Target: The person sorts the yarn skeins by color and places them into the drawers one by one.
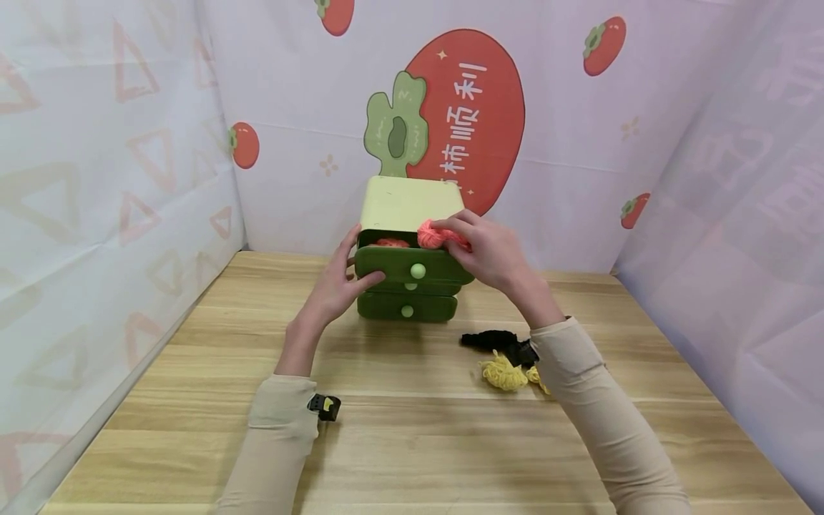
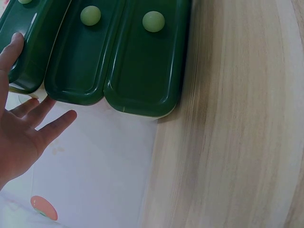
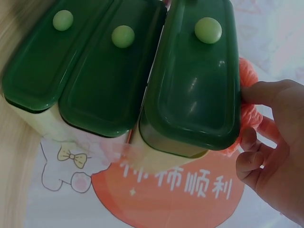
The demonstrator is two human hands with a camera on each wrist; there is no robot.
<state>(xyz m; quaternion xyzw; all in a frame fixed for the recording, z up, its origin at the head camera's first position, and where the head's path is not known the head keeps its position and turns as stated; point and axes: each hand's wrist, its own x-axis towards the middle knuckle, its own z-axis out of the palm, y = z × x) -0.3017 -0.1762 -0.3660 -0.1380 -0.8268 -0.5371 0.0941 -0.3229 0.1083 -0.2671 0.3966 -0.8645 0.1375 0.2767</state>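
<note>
You're at the wooden table (image 1: 412, 429), boxed in by the printed backdrop (image 1: 476, 121) with its big red persimmon and green leaf, and right at the back edge of that table sits the little drawer cabinet (image 1: 408, 250), pale yellow-green shell, three dark green drawer fronts with light knobs. The top drawer (image 1: 412, 266) is pulled out toward you, sticking past the two below it, and there's already something pink-orange lying inside at its left. Your left hand (image 1: 335, 286) is up against the left end of that open drawer, fingers straight and spread, thumb pressed on the drawer's front face in the left wrist view, nothing held in it. Your right hand (image 1: 483, 250) is over the drawer's right end, fingers curled round a bundle of pink yarn (image 1: 433, 234), which sits at the drawer's rim, partly over the opening; from the right wrist view you can see the yarn bulging out between your fingers and the drawer's side. Down on the table just beside your right forearm lie two more bundles, the black yarn (image 1: 492, 340) farther back and the yellow yarn (image 1: 503, 373) nearer you, touching each other. Smallest of all, a black clip with a yellow tab (image 1: 325, 407) sits at your left sleeve cuff.
</note>
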